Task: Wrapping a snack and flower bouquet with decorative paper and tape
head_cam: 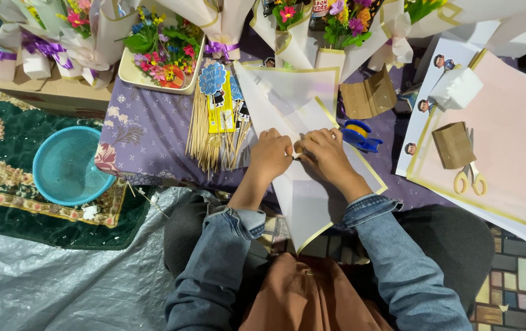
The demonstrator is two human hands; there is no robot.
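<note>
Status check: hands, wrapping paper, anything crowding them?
Left hand and right hand both pinching the white wrapping sheet. Blue tape dispenser beside right hand; wooden skewers at left.

Light bright, even, from above; colours vivid. My hands [300, 156] well lit, only soft short shadow beneath them on white wrapping sheet [303, 196]. No harsh glare; pale sheen on pink paper [508, 141] at right and on grey plastic sheet [60, 282] at lower left. My lap and denim sleeves [392, 257] darker, shaded by my body. Centre sharp. Wide lens bends edges: bouquets [165, 43] along top curve and stretch, corners slightly soft.
</note>
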